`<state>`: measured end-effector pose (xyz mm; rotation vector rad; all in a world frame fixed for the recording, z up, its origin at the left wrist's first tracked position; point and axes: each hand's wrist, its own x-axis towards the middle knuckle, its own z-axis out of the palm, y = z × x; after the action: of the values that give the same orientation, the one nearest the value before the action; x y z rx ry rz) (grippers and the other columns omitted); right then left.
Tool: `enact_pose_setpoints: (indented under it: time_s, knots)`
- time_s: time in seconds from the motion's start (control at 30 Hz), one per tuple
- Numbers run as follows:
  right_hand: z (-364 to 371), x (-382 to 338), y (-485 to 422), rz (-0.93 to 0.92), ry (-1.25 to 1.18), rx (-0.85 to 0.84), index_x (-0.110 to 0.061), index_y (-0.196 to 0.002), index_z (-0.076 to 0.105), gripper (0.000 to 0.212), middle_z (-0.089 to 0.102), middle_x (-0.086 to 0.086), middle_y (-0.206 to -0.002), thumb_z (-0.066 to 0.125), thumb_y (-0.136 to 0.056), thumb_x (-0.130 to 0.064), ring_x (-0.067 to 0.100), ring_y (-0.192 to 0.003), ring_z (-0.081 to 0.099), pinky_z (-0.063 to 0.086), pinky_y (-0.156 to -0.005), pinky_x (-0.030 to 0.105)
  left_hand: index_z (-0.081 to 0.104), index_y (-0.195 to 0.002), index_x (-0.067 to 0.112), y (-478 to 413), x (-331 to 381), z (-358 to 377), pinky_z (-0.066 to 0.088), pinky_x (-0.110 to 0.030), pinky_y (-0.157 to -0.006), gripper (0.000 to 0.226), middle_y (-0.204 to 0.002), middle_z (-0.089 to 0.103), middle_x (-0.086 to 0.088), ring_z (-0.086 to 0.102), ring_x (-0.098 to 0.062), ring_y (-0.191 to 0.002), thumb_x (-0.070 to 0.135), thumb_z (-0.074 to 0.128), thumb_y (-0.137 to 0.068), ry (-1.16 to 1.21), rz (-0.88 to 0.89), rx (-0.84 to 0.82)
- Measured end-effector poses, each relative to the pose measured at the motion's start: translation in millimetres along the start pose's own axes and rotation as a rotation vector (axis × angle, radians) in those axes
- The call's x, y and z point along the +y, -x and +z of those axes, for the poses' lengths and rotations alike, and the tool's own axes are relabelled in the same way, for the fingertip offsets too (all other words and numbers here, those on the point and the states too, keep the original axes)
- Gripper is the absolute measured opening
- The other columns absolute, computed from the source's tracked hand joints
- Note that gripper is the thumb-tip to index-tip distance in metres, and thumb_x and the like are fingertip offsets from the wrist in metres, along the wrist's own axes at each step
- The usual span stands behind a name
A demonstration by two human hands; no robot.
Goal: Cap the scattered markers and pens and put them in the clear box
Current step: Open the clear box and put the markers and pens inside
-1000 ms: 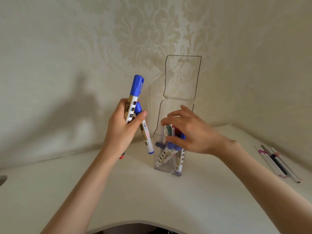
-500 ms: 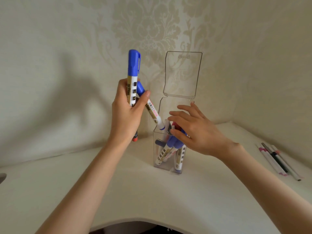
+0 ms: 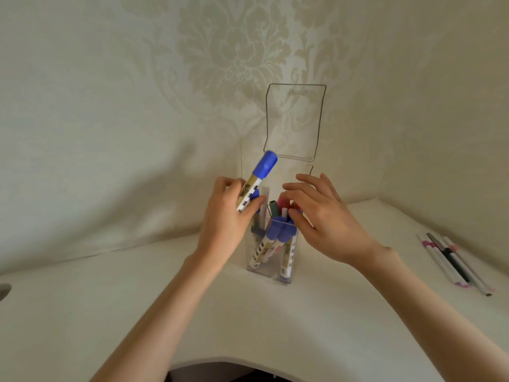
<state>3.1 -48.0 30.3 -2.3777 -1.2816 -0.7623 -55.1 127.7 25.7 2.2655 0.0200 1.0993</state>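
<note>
Mostly done: the clear box [image 3: 271, 260], lid up, holds several capped markers. The left hand [image 3: 230, 219] grips a blue-capped marker [image 3: 257, 179] at its mouth; the right hand [image 3: 321, 216], fingers spread, steadies those inside. Thin pens [image 3: 454, 261] wait far right.

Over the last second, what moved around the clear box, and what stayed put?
The left hand rose with its blue-capped markers, then came down to the clear box; the slimmer marker's lower end now sits inside, while the big blue-capped marker is still gripped, tilted over the rim. The right hand stayed at the box mouth. The lid remains open; the loose pens on the right are unmoved.
</note>
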Motion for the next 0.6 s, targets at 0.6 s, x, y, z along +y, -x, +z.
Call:
enact_pose_setpoints:
  time_s: [0.6]
  knots:
    - [-41.0, -44.8, -41.9, 0.398, -0.915, 0.01, -0.021, -0.112, 0.053, 0.025, 0.068, 0.004, -0.097, 0.06, -0.088, -0.022, 0.016, -0.08, 0.068, 0.055, -0.071, 0.029, 0.064, -0.105, 0.011, -22.0, 43.2, -27.8, 0.052, -0.024, -0.058, 0.021, -0.077, 0.06, -0.005, 0.058, -0.014, -0.068, 0.005, 0.05, -0.091, 1.041, -0.451, -0.2]
